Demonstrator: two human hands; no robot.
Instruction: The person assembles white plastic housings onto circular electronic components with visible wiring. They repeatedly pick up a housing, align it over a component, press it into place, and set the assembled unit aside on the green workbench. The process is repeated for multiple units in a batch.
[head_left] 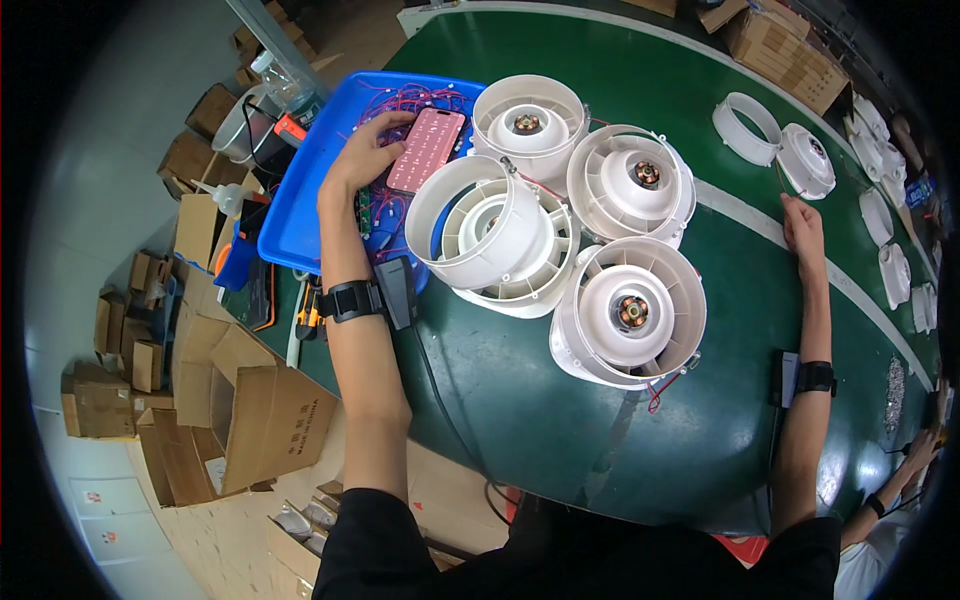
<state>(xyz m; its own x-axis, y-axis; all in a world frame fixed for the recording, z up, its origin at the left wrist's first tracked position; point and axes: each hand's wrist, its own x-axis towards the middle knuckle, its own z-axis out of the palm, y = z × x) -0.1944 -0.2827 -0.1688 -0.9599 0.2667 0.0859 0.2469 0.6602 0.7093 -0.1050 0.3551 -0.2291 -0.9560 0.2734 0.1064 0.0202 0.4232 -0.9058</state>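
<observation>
My left hand (368,160) reaches over the blue tray (300,205), its thumb and fingers apart at the left edge of a phone (428,150) with a pink screen. Whether the fingers go under the phone is hidden. Tangled red wires (400,100) lie in the tray around it. At the right, my right hand (804,232) is closed in a pinch on a thin wire (782,182) that leads to a white fan part (806,162). Several white round fan housings with copper motor coils stand between my arms, the nearest one (630,312) with a red wire loop.
A white ring (748,128) lies beside the fan part on the green table (480,400). More white parts (893,275) line the right edge. Cardboard boxes (250,420) stand on the floor at left. A co-worker's hand (918,452) shows at lower right.
</observation>
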